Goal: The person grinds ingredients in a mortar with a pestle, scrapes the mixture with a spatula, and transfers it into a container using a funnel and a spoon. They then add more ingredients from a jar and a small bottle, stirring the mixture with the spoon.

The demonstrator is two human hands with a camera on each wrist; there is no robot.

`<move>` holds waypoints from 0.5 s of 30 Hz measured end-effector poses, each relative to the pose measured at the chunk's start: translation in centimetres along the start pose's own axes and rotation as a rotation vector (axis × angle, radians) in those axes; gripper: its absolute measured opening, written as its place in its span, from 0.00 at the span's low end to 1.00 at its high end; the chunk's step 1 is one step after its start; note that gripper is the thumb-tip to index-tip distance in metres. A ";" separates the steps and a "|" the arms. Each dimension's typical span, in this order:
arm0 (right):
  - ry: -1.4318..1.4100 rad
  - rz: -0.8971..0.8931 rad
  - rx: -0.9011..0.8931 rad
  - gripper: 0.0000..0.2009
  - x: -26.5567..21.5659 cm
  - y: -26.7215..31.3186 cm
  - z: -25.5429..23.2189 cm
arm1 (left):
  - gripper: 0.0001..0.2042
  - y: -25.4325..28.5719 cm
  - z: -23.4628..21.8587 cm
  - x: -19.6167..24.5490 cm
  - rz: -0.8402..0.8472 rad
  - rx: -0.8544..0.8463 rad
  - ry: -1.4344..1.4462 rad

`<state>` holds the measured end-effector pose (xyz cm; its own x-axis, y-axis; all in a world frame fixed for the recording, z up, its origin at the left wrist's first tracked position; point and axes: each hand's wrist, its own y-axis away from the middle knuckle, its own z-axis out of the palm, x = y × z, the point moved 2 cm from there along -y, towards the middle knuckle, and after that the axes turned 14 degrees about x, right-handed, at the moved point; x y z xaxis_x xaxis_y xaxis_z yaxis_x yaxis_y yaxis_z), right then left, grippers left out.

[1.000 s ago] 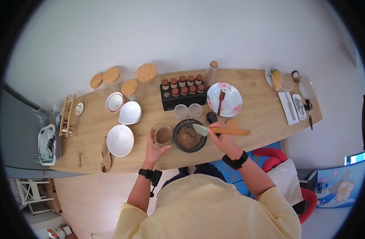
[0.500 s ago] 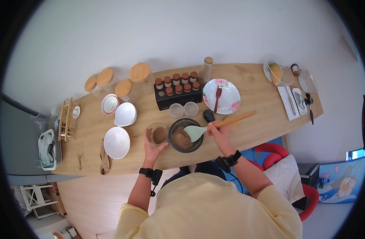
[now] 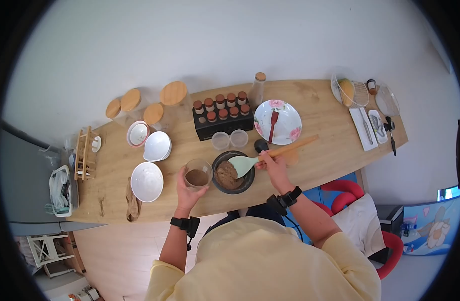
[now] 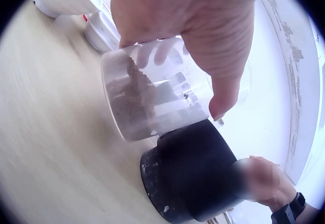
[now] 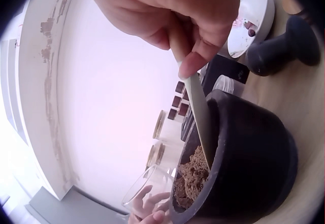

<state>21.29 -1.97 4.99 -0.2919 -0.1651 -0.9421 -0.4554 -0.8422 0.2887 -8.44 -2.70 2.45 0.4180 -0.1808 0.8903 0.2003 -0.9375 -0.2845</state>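
Note:
My left hand (image 3: 187, 195) grips a clear glass jar (image 3: 198, 176) with brown powder in it, fingers and thumb around its side. In the left wrist view the jar (image 4: 152, 94) is tilted beside a black mortar (image 4: 198, 168). In my right hand (image 3: 278, 174) is the wooden handle of a pale green spatula (image 3: 244, 165), held near its head. The blade dips inside the mortar's wall, against clumped brown powder (image 5: 193, 178), as the right wrist view shows. A black pestle (image 5: 284, 46) lies on the table beyond the mortar.
Two small clear cups (image 3: 220, 141) and a black rack (image 3: 222, 128) of spice jars stand behind the mortar. A flowered plate (image 3: 290, 120) bears a dark red brush (image 3: 273, 125). White bowls (image 3: 147, 181) and a brown cloth (image 3: 133, 203) are at the left.
The spatula has come down from above the mortar's right side into the powder, its blade moving left. My left hand has tipped the jar and drawn it slightly left.

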 end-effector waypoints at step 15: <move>-0.089 0.164 0.075 0.11 -0.3 -0.5 -3.0 | 0.41 -1.7 -1.9 5.4 0.193 -0.232 -0.265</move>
<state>24.09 -3.02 4.62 -0.4391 -0.2482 -0.8635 -0.4563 -0.7663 0.4523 -8.21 -2.68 8.39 0.6485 -0.3056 0.6972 -0.0967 -0.9415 -0.3227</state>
